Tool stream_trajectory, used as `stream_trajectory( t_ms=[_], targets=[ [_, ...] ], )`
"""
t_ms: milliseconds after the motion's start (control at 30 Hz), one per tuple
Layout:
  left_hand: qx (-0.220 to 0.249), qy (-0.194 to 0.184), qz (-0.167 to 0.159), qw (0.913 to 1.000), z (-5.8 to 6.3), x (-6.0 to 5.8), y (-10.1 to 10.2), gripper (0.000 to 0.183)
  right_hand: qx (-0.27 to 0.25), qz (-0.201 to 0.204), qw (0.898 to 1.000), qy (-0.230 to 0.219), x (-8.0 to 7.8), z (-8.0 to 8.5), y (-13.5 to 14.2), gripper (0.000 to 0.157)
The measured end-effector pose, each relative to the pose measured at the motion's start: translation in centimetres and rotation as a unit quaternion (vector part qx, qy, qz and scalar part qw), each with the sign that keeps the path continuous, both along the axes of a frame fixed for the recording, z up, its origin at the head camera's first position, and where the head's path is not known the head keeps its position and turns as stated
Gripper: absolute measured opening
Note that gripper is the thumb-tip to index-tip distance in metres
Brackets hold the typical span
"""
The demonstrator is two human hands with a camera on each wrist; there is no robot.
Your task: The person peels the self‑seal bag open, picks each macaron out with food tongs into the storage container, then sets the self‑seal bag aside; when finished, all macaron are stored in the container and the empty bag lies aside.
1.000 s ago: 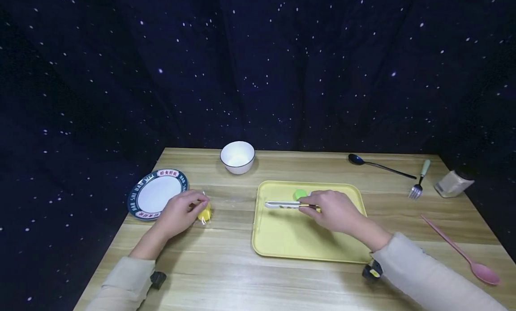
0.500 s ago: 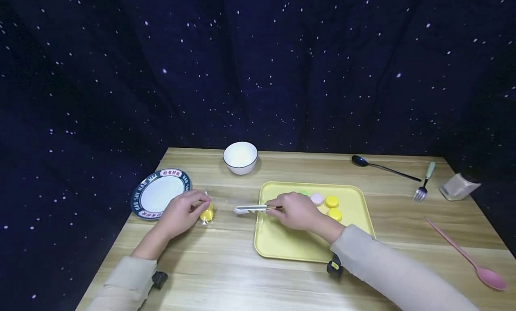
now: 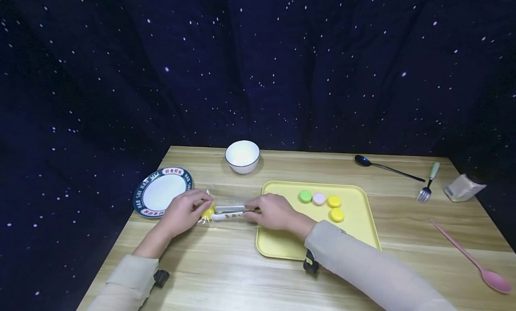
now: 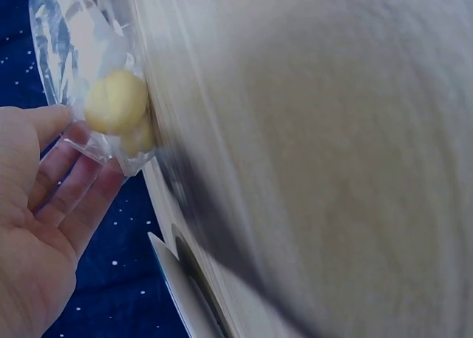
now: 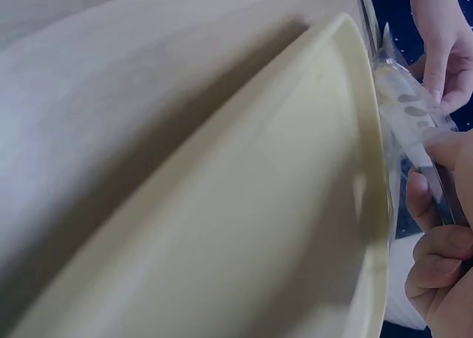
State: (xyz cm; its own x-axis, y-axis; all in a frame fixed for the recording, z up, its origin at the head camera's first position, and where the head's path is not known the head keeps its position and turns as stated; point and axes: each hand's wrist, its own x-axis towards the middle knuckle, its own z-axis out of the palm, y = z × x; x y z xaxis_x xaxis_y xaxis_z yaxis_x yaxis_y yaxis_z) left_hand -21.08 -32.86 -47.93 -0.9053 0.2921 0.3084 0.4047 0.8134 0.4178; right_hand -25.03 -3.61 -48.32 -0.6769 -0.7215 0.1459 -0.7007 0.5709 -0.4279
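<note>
My left hand (image 3: 182, 216) pinches the edge of a clear plastic bag (image 4: 74, 35). Yellow macarons (image 4: 117, 103) sit at the bag's bottom, close to the table. From the right, my right hand (image 3: 275, 211) grips a pair of tongs (image 3: 229, 216) with white, patterned tips. Those tips point left and reach the yellow macarons, apparently inside the bag; whether they grasp one is hidden. Beneath the right forearm lies a yellow tray (image 3: 278, 246) bearing a green macaron (image 3: 305, 196), a lilac macaron (image 3: 318, 199) and two yellow macarons (image 3: 335, 208).
A blue-rimmed plate (image 3: 183, 174) lies beside the left hand. At the back stands a white bowl (image 3: 242, 156). Rightward lie a black spoon (image 3: 389, 168), a fork (image 3: 428, 183), a jar (image 3: 463, 188) and a pink spoon (image 3: 469, 255).
My right hand has carried the tongs left from over the tray to the bag, uncovering the macarons on the tray. The left hand has kept its hold on the bag.
</note>
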Motion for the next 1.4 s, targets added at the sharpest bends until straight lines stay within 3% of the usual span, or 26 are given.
stream_trajectory(
  t_ms=[333, 467, 633, 933, 1400],
  targets=[
    [-0.001, 0.005, -0.002, 1.0000, 0.0, 0.0, -0.1, 0.007, -0.003, 0.014, 1.000, 0.010, 0.4, 0.5, -1.0, 0.032],
    [0.000, 0.005, -0.001, 1.0000, -0.1, 0.0, -0.2, 0.007, -0.008, 0.014, 1.000, 0.020, 0.6, 0.7, -0.4, 0.021],
    [0.003, 0.013, -0.006, 0.9999, -0.3, 0.0, -0.3, 0.007, -0.009, 0.008, 0.999, 0.038, 0.8, 1.0, 1.4, 0.026],
    [0.000, 0.014, -0.006, 0.9999, -0.3, 0.1, -0.6, 0.006, 0.002, -0.028, 0.997, 0.070, 1.3, 2.1, 7.1, 0.030],
    [0.000, 0.001, -0.004, 1.0000, -0.1, 0.1, -0.4, 0.008, 0.006, -0.085, 0.992, 0.089, 3.0, 4.3, 19.8, 0.031]
  ],
)
